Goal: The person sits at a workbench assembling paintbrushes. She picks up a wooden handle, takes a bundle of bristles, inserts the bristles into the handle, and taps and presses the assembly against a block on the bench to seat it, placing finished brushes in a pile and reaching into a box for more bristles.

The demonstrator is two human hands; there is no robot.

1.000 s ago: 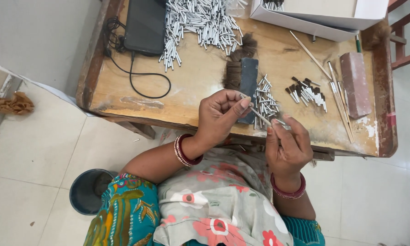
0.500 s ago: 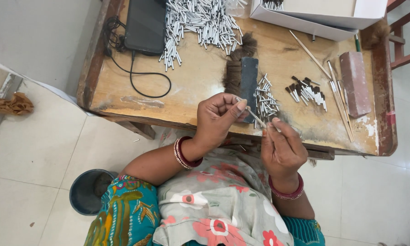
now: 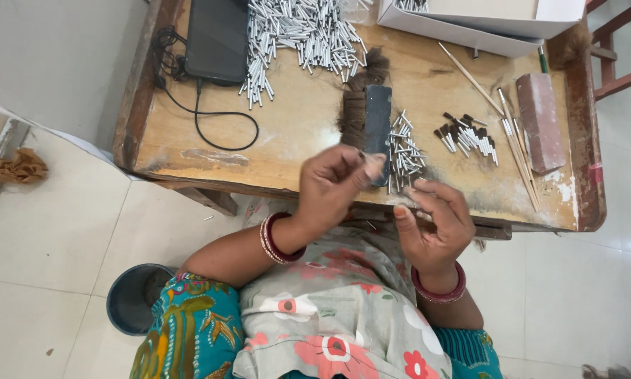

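Apparently mid-assembly: left hand [image 3: 340,184] raised just in front of the dark flat block [image 3: 378,133], fingers [image 3: 371,165] pressed together in a tight pinch. Too blurred to tell what, if anything, sits in that pinch. Right hand [image 3: 434,221] held near it, in front and to the right of the block, palm up, fingers loosely spread and curled, gripping nothing visible.

Nearest stock: small heap of metal tubes [image 3: 403,151], lying on the counter [image 3: 294,133] just right of the block, a little beyond both hands. Tuft of brown hair [image 3: 354,105] touching the block's left edge.

Judged step: working one small piece between the two hands. Calls next for a steady, fine pinch and a short reach to the heap beside the block.

Containers: white box [image 3: 484,31] beyond and right of the block, with a few more tubes showing in its far corner; rest of the inside hidden. Dark bucket [image 3: 136,298] on the floor, well to the left and below the block; contents not visible. Large loose pile of tubes [image 3: 301,31] beyond the block, not in any container.
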